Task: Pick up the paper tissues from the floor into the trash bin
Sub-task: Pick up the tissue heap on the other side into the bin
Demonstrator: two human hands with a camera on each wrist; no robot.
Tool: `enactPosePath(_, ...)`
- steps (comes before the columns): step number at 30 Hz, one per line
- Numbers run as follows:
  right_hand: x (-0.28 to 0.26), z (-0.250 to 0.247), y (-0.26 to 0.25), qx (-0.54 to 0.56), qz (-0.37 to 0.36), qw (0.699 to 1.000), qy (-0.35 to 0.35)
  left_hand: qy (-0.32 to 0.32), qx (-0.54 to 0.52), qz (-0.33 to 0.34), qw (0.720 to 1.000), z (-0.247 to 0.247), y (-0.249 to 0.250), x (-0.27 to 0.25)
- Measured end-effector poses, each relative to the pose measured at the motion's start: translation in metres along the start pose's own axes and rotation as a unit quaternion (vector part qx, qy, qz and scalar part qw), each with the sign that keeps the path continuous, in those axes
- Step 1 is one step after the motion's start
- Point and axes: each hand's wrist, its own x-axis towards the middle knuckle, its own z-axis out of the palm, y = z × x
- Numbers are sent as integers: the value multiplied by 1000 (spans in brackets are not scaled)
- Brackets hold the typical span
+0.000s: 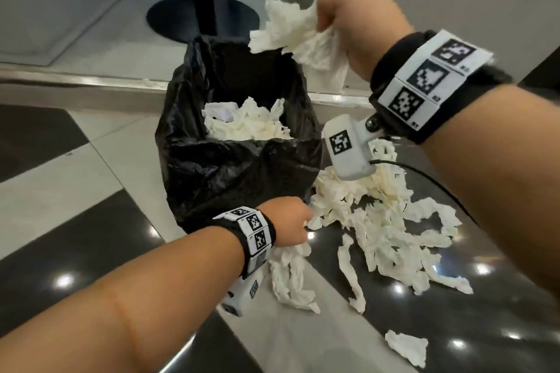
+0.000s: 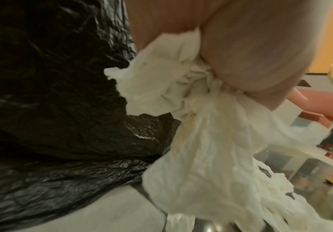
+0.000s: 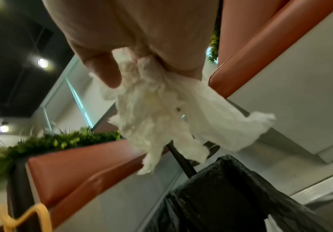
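A trash bin (image 1: 212, 169) lined with a black bag stands on the floor, with crumpled white tissues (image 1: 245, 124) inside it. My right hand (image 1: 339, 9) grips a bunch of tissues (image 1: 297, 36) in the air above the bin's far right rim; the same bunch (image 3: 161, 113) hangs from its fingers in the right wrist view. My left hand (image 1: 291, 221) is low at the bin's near right side and grips a clump of tissues (image 2: 197, 141) from the floor. A large pile of tissues (image 1: 385, 221) lies right of the bin.
A single tissue (image 1: 407, 347) lies apart on the near floor. A black table post with a round base (image 1: 203, 15) stands behind the bin, past a metal floor strip (image 1: 75, 82). Orange bench seating (image 3: 72, 169) is nearby. A cable (image 1: 424, 175) trails from my right wrist.
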Motion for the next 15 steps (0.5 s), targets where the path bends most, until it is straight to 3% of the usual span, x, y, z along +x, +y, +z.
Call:
enactPosePath(3,18,29,2,-179,53,980,-66,7,-19,1,1000,-1,-5,2)
enactPosePath(6,21,46,10,-250,82,953,-148,19,-37,4,999,-1,-9,6)
enactPosePath(10,19,38,18,-208,87,955,-191,48,-73,10,996,0,-8,16)
enactPosePath(15,-9,-17,34,-119,52,979,-155,44,-81,45,995,-22,1,5)
